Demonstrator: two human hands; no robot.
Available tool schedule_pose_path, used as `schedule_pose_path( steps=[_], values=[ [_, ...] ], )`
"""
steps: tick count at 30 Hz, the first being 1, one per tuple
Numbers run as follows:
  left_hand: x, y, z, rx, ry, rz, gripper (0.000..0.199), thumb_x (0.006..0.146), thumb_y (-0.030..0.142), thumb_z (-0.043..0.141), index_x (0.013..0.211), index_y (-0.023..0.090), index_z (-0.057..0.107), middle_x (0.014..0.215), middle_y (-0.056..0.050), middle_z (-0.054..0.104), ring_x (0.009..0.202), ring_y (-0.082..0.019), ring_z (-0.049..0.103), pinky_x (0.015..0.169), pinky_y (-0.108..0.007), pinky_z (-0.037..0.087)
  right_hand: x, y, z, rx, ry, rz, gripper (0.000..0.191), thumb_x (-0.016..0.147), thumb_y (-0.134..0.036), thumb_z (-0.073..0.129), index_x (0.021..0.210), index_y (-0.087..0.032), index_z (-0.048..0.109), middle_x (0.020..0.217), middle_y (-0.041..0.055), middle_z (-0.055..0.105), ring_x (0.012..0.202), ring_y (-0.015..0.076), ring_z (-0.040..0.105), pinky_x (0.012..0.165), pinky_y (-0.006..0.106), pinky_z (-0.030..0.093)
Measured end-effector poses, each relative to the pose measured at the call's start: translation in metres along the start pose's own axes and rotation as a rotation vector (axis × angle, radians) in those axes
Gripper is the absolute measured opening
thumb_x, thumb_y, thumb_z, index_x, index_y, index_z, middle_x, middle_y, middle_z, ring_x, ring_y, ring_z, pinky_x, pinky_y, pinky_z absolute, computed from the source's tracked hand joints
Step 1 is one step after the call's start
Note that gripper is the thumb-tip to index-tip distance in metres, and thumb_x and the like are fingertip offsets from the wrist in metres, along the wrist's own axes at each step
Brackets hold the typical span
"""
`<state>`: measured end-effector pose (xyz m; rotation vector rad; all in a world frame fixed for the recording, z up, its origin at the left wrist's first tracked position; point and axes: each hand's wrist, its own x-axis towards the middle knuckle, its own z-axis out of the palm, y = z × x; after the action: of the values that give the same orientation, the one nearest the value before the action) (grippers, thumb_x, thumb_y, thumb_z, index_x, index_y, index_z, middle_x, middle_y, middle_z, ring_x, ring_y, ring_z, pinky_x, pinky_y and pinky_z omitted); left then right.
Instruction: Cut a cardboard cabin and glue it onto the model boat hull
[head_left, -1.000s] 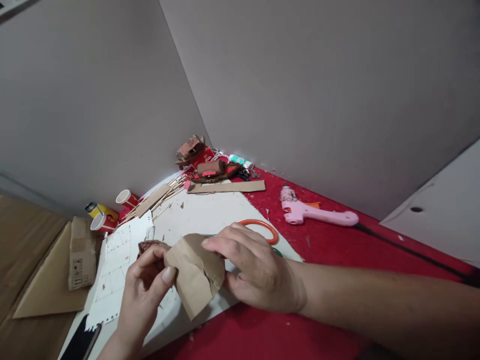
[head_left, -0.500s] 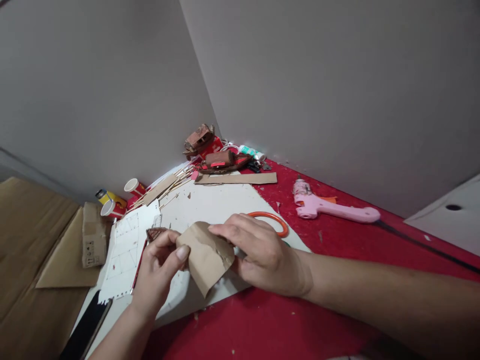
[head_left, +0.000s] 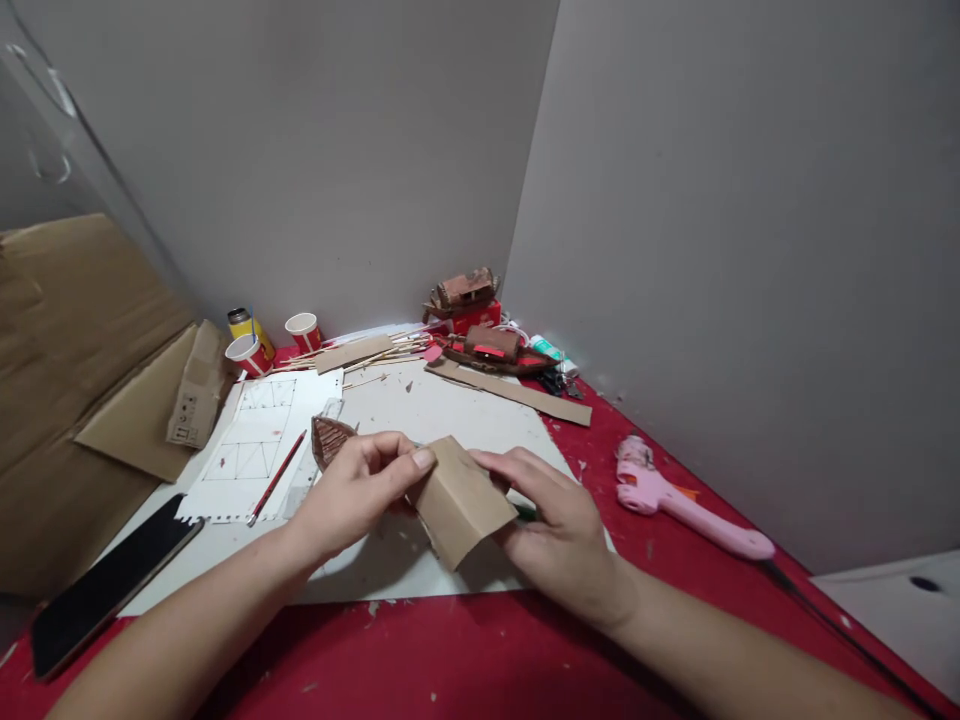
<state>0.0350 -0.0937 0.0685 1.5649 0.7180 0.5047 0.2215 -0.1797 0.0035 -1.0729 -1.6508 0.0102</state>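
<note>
A small piece of brown cardboard (head_left: 461, 505) with a crease across it is held up over the white sheet. My left hand (head_left: 360, 490) pinches its left edge between thumb and fingers. On the other side, my right hand (head_left: 559, 520) grips the right edge, its fingers partly hidden behind the piece. Something green (head_left: 526, 512) shows beside my right fingers. Just behind my left hand, a small brown boat-shaped piece (head_left: 330, 440) lies on the sheet.
Drawn paper (head_left: 259, 430), a red pencil (head_left: 277, 478) and a black phone (head_left: 112, 585) lie left. Cups (head_left: 302, 330), sticks and model boats (head_left: 491, 350) stand behind. A cardboard strip (head_left: 517, 393) and pink glue gun (head_left: 690, 505) lie right; large cardboard (head_left: 67, 400) is far left.
The camera view has turned left, showing more of the phone and paper. The cardboard piece is tilted differently between my hands, its crease now visible. Both hands still hold it.
</note>
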Motion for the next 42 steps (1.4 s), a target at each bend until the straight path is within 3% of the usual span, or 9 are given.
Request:
schedule_pose_path(
  steps=[4, 8, 15, 20, 24, 27, 30, 36, 42],
  values=[
    [-0.003, 0.002, -0.004, 0.297, -0.05, 0.046, 0.047, 0.091, 0.055, 0.055, 0.062, 0.018, 0.049, 0.058, 0.005, 0.042, 0.056, -0.01, 0.039, 0.053, -0.023, 0.03, 0.002, -0.001, -0.008, -0.201, -0.012, -0.254, 0.054, 0.086, -0.004, 0.054, 0.138, -0.019, 0.051, 0.084, 0.0077, 0.065, 0.073, 0.0203, 0.061, 0.061, 0.032, 0.05],
    [-0.003, 0.006, -0.004, 0.493, 0.045, 0.121, 0.038, 0.09, 0.05, 0.058, 0.072, 0.016, 0.062, 0.066, 0.002, 0.053, 0.065, -0.012, 0.046, 0.058, -0.023, 0.034, 0.003, 0.001, -0.01, -0.323, -0.052, -0.406, 0.054, 0.083, -0.002, 0.05, 0.136, -0.011, 0.049, 0.078, 0.0087, 0.065, 0.069, 0.0217, 0.056, 0.061, 0.035, 0.048],
    [0.0, 0.0, 0.0, -0.03, -0.033, -0.152, 0.031, 0.075, 0.043, 0.075, 0.073, 0.015, 0.065, 0.065, 0.002, 0.059, 0.057, -0.009, 0.048, 0.054, -0.019, 0.038, 0.004, -0.001, -0.008, -0.343, -0.076, -0.415, 0.034, 0.087, -0.006, 0.053, 0.121, -0.009, 0.056, 0.078, 0.0099, 0.064, 0.07, 0.022, 0.055, 0.06, 0.035, 0.049],
    [-0.001, -0.001, -0.005, -0.12, 0.112, -0.125, 0.025, 0.071, 0.035, 0.08, 0.069, 0.015, 0.066, 0.058, 0.004, 0.057, 0.052, -0.007, 0.046, 0.05, -0.017, 0.036, 0.005, -0.004, -0.01, -0.175, -0.048, -0.133, 0.048, 0.086, -0.002, 0.052, 0.131, -0.016, 0.054, 0.101, 0.0119, 0.063, 0.091, 0.0218, 0.061, 0.077, 0.036, 0.054],
    [-0.004, 0.001, -0.008, -0.094, 0.149, -0.065, 0.023, 0.073, 0.033, 0.079, 0.066, 0.015, 0.066, 0.058, 0.003, 0.058, 0.055, -0.008, 0.049, 0.054, -0.018, 0.039, 0.008, -0.008, -0.01, 0.257, 0.036, 0.302, 0.047, 0.089, -0.012, 0.055, 0.134, -0.023, 0.051, 0.106, 0.0071, 0.064, 0.095, 0.0172, 0.064, 0.085, 0.034, 0.054],
    [-0.005, 0.0, -0.006, -0.064, 0.112, -0.069, 0.022, 0.075, 0.034, 0.077, 0.068, 0.015, 0.067, 0.062, 0.002, 0.061, 0.057, -0.009, 0.051, 0.056, -0.018, 0.042, 0.012, -0.013, -0.011, 0.701, -0.069, 0.691, 0.037, 0.085, -0.029, 0.067, 0.12, -0.02, 0.058, 0.099, 0.0054, 0.067, 0.09, 0.0171, 0.066, 0.08, 0.031, 0.054],
    [-0.005, -0.002, -0.001, -0.055, 0.049, -0.075, 0.023, 0.077, 0.036, 0.077, 0.071, 0.015, 0.068, 0.064, 0.001, 0.063, 0.059, -0.01, 0.052, 0.057, -0.019, 0.043, 0.017, -0.016, -0.012, 0.965, -0.109, 0.93, 0.034, 0.073, -0.037, 0.08, 0.096, -0.019, 0.063, 0.086, 0.0024, 0.069, 0.078, 0.0145, 0.064, 0.071, 0.027, 0.05],
    [-0.008, 0.0, 0.008, -0.024, -0.028, -0.109, 0.026, 0.076, 0.038, 0.078, 0.072, 0.015, 0.068, 0.067, 0.0, 0.064, 0.06, -0.01, 0.052, 0.057, -0.02, 0.042, 0.017, -0.018, -0.011, 1.147, -0.173, 1.127, 0.038, 0.058, -0.036, 0.09, 0.079, -0.016, 0.065, 0.07, -0.0021, 0.066, 0.065, 0.0112, 0.059, 0.067, 0.025, 0.044],
    [-0.017, 0.007, 0.011, 0.218, 0.006, -0.024, 0.025, 0.08, 0.04, 0.075, 0.074, 0.016, 0.07, 0.07, -0.002, 0.066, 0.068, -0.015, 0.056, 0.065, -0.025, 0.045, 0.016, -0.017, -0.014, 1.149, -0.266, 1.073, 0.03, 0.063, -0.037, 0.087, 0.074, -0.015, 0.07, 0.064, -0.0027, 0.065, 0.059, 0.0094, 0.054, 0.062, 0.024, 0.041]
  ],
)
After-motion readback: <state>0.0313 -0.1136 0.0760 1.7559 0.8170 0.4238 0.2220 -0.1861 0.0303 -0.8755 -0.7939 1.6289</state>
